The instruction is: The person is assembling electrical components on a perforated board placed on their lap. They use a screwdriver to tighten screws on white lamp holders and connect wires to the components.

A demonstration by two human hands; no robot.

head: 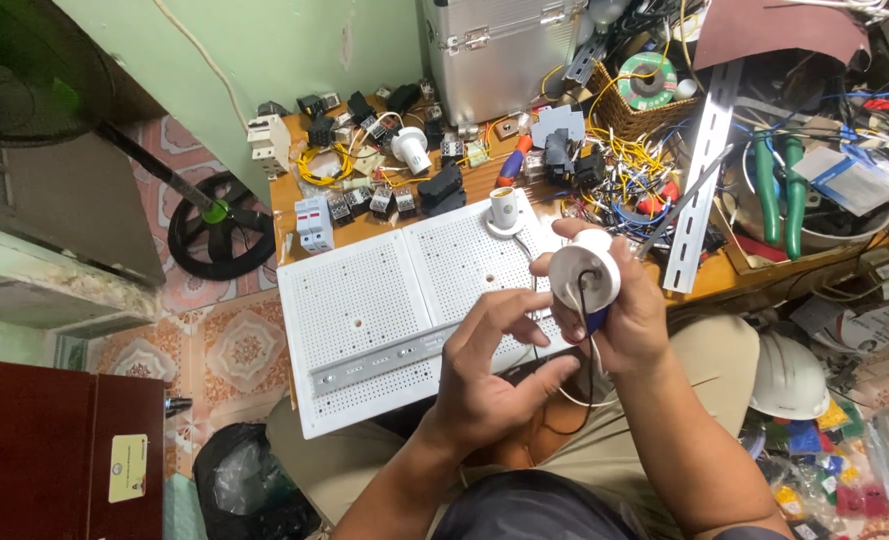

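Note:
My right hand (pixel 619 315) grips a white round lamp holder base (pixel 583 272) with its flat underside turned toward me; a black wire (pixel 586 330) comes out of its centre hole and hangs down. My left hand (pixel 484 365) reaches up beside it, fingers curled, fingertips close to the wire just left of the base. Both hands hover over the right part of a white perforated panel (pixel 364 300) that rests on my lap and the table edge. A second white lamp socket (pixel 504 208) stands upright on the panel's far edge. A grey metal rail (pixel 384 355) lies across the panel.
The wooden table (pixel 284 215) behind is crowded with black relays, a breaker (pixel 313 222), yellow wires, green pliers (pixel 779 190), a perforated metal rail (pixel 702 170) and an aluminium case (pixel 499 50). A white hard hat (pixel 789 375) lies at right. A floor fan (pixel 214 225) stands at left.

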